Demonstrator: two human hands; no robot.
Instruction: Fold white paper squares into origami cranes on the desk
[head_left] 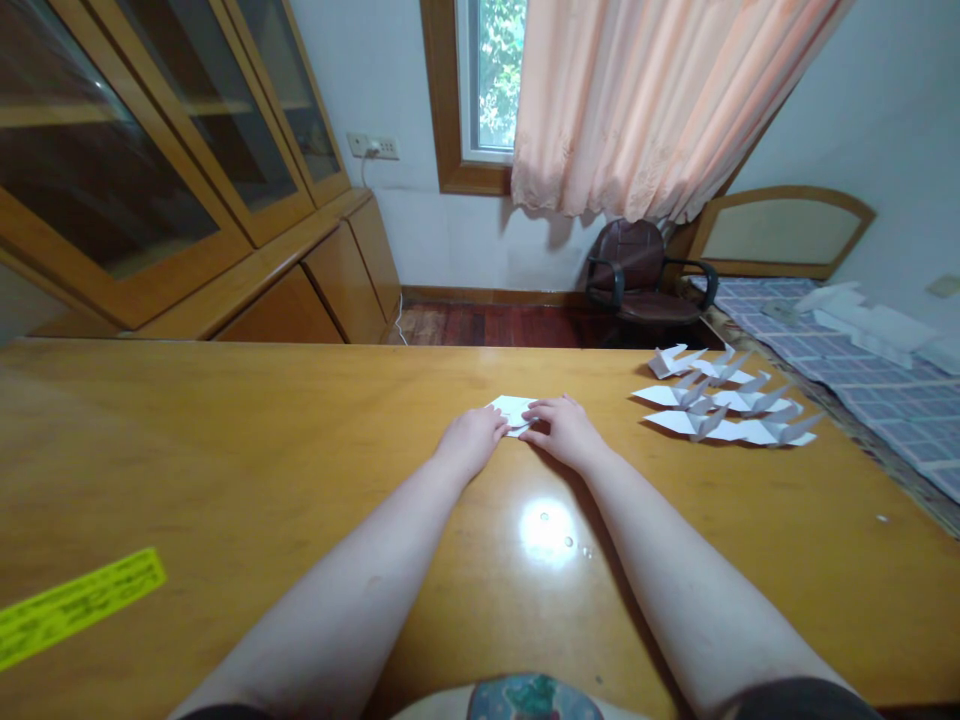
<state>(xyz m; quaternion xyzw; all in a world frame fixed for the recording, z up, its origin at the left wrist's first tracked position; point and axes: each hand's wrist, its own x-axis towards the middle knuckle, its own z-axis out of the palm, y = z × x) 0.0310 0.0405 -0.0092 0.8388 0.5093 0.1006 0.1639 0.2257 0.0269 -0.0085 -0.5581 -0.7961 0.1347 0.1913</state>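
Note:
A small folded white paper [512, 410] lies on the wooden table [225, 470], near its far edge. My left hand [472, 440] rests at the paper's left side, fingers curled with the fingertips pressing its near corner. My right hand [562, 428] lies on the paper's right side, fingers bent and pinching its edge. Both forearms reach forward from the bottom of the view. Most of the paper under my fingers is hidden.
Several folded white paper cranes [720, 400] sit in rows on the table to the right. A yellow printed strip [75, 605] lies near the left front. Beyond the table stand a glass-door cabinet [187, 170], an office chair [637, 275] and a bed [862, 370].

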